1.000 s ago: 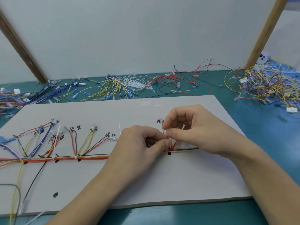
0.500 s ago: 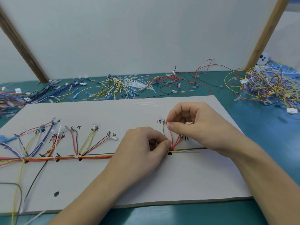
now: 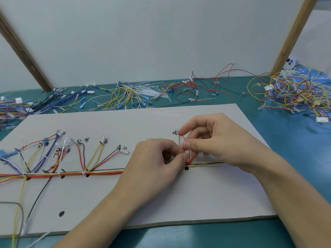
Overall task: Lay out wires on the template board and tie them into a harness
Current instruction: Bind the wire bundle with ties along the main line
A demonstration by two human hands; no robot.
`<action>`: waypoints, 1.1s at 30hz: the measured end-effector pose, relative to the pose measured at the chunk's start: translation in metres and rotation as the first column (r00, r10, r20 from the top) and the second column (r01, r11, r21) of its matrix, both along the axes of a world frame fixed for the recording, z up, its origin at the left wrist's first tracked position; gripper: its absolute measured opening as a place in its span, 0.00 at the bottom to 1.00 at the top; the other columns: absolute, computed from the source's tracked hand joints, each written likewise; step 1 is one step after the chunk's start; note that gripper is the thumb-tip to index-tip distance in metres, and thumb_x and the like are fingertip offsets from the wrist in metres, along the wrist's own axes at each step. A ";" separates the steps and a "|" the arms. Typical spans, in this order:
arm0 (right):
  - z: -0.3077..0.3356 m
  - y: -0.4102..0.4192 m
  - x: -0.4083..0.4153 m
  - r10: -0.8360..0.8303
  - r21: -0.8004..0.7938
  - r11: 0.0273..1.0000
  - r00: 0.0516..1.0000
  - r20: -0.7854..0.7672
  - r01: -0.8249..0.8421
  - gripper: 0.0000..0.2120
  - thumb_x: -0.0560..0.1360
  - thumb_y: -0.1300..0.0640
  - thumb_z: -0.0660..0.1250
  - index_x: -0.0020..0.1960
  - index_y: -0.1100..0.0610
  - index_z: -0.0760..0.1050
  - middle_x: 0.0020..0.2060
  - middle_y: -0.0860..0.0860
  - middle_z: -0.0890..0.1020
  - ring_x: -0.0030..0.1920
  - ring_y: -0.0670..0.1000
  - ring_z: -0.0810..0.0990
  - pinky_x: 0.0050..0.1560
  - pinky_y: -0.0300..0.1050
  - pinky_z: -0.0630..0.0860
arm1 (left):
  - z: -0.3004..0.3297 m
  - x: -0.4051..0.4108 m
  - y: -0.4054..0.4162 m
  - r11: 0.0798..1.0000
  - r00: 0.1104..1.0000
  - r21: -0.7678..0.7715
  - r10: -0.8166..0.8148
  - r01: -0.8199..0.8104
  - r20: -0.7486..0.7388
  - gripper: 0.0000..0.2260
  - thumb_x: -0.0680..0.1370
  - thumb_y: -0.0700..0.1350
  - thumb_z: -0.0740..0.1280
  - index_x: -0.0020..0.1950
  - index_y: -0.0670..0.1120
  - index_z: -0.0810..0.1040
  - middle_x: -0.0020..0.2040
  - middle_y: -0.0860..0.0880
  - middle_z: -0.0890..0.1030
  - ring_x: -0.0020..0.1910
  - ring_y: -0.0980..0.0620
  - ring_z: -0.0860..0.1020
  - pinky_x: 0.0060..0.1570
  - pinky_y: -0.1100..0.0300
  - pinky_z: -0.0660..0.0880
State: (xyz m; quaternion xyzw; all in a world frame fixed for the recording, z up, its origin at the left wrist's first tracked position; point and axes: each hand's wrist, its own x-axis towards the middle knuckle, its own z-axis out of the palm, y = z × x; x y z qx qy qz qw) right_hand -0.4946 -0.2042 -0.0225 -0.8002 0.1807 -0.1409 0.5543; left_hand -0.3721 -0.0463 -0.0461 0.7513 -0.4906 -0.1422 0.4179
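The flat grey rectangular template board (image 3: 161, 197) lies under both hands on the teal table (image 3: 295, 158). The left hand (image 3: 154, 163) has its fingers curled, thumb and forefinger pinching at the bundled red, orange and yellow wire trunk (image 3: 71, 174), just above a black dot (image 3: 186, 168) marked on the board. The right hand (image 3: 220, 140), touching the left at the thumbs, pinches a thin white cable tie (image 3: 189, 152) beside a short red and grey wire branch (image 3: 180, 142) that rises from the trunk between the two hands. To the left of the left hand, the tied trunk runs on with several branches fanning upward. Beyond both hands, loose coloured wires (image 3: 129, 95) lie heaped; a tangled yellow and red pile (image 3: 290, 93) sits beyond the right hand.
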 end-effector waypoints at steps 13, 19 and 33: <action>-0.002 0.005 0.005 -0.026 -0.091 0.995 0.997 0.078 0.033 0.08 0.73 0.67 0.76 0.45 0.55 0.83 0.34 0.55 0.85 0.35 0.56 0.84 0.41 0.50 0.82 | 0.004 0.000 -0.001 0.998 0.999 0.059 -0.016 0.014 0.028 0.07 0.76 0.49 0.71 0.38 0.52 0.83 0.34 0.55 0.82 0.32 0.58 0.76 0.32 0.68 0.69; 0.000 0.006 0.006 -0.052 -0.083 0.994 0.986 0.159 0.065 0.10 0.73 0.69 0.75 0.42 0.54 0.82 0.35 0.55 0.85 0.33 0.48 0.81 0.33 0.34 0.74 | 0.004 -0.001 -0.001 0.997 0.999 0.073 -0.032 0.029 0.044 0.05 0.75 0.47 0.72 0.39 0.52 0.84 0.37 0.56 0.82 0.38 0.56 0.79 0.38 0.66 0.73; -0.003 0.015 0.011 -0.119 -0.160 0.974 0.962 0.247 0.162 0.21 0.71 0.76 0.71 0.32 0.51 0.76 0.28 0.44 0.82 0.34 0.45 0.83 0.36 0.40 0.77 | 0.007 0.004 -0.001 0.986 0.985 0.129 -0.121 0.105 0.121 0.05 0.76 0.49 0.73 0.39 0.54 0.82 0.39 0.54 0.78 0.38 0.60 0.73 0.37 0.68 0.65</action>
